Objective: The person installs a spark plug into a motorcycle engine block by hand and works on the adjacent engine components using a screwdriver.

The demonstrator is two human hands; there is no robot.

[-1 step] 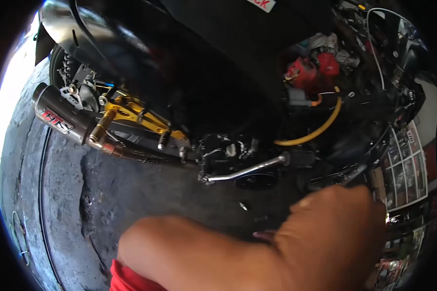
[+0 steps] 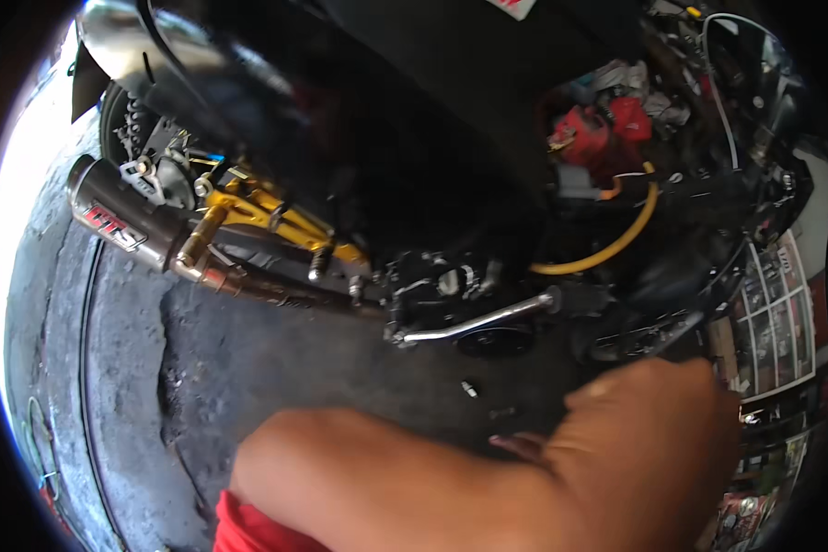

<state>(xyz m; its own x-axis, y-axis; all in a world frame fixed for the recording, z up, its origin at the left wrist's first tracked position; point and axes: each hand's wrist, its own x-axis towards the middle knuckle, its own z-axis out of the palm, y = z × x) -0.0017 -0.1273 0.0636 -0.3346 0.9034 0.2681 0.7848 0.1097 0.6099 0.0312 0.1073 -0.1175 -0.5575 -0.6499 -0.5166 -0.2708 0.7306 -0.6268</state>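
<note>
Bare limbs (image 2: pixel 368 474) bend across my remote feed's foreground | fingertips (image 2: pixel 523 447) show between them | left or right, closed or loose, holding anything: I cannot tell | black motorcycle's (image 2: pixel 451 175) chrome kick-start lever (image 2: pixel 478 320) stands beyond, apart
</note>
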